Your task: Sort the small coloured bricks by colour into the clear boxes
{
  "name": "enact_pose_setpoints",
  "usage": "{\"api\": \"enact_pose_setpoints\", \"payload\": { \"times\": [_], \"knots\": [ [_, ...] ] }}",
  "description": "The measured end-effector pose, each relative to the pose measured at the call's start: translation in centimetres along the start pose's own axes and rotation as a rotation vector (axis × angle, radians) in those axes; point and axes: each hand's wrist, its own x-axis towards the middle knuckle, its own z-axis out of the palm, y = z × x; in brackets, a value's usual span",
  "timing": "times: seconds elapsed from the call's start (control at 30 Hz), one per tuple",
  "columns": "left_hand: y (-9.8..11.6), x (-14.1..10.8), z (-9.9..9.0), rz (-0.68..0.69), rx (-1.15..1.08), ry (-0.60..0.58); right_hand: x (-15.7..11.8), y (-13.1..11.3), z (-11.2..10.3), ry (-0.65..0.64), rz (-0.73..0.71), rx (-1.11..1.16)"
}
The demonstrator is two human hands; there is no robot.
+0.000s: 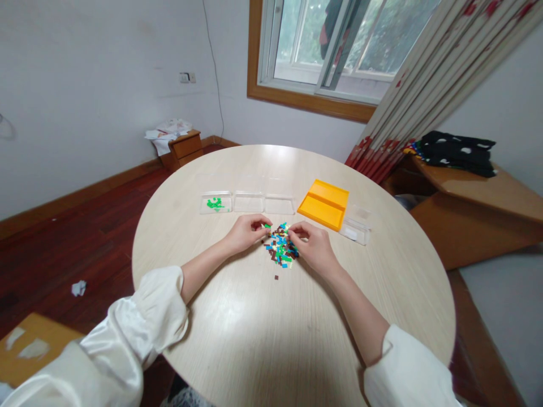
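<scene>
A mixed pile of small plastic building bricks [280, 249] in green, blue, brown and pale yellow lies on the round table. My left hand [248, 233] is at the pile's upper left edge, thumb and finger closed on a small green brick [267, 226]. On the opposite side, my right hand [313, 244] has its fingertips pinched at the pile; whatever they hold is too small to make out. One brown brick [276, 277] lies apart, nearer to me. Beyond my left hand, a clear plastic box [202, 206] contains several green bricks [215, 203].
Two more clear boxes [249, 202] with raised lids stand in the same row. An open yellow case [326, 204] lies behind my right hand, beside another clear box [355, 232]. A wooden cabinet [479, 192] stands right of the round table [254, 339].
</scene>
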Motion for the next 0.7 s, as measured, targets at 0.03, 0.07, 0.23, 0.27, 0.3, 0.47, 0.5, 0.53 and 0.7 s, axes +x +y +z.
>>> {"api": "enact_pose_setpoints", "payload": {
  "times": [0.03, 0.07, 0.23, 0.27, 0.3, 0.47, 0.5, 0.53, 0.7],
  "knots": [
    [0.0, 0.0, 0.0, 0.005, -0.009, -0.007, 0.0, -0.1, 0.1, -0.001, -0.005, 0.021],
    [0.0, 0.0, 0.0, 0.009, -0.021, -0.014, -0.1, -0.2, 0.1, -0.002, -0.011, 0.038],
    [0.5, -0.3, 0.0, 0.005, -0.105, -0.072, -0.3, -0.7, 0.3, 0.004, -0.05, 0.071],
    [0.6, -0.3, 0.0, -0.001, -0.121, -0.084, -0.3, -0.8, 0.3, 0.005, -0.054, 0.076],
    [0.7, -0.3, 0.0, -0.009, -0.131, -0.095, -0.3, -0.9, 0.3, 0.007, -0.056, 0.082],
    [0.9, -0.4, 0.1, -0.051, -0.162, -0.126, -0.4, -1.0, 0.6, 0.002, -0.067, 0.091],
    [0.9, -0.4, 0.2, -0.054, -0.162, -0.128, -0.5, -1.1, 0.6, 0.004, -0.072, 0.085],
    [1.0, -0.4, 0.2, -0.053, -0.159, -0.127, -0.5, -1.1, 0.7, 0.006, -0.076, 0.08],
    [1.2, -0.6, 0.0, -0.021, -0.085, -0.128, -0.6, -1.2, 0.7, 0.01, -0.06, 0.08]
  ]
}}
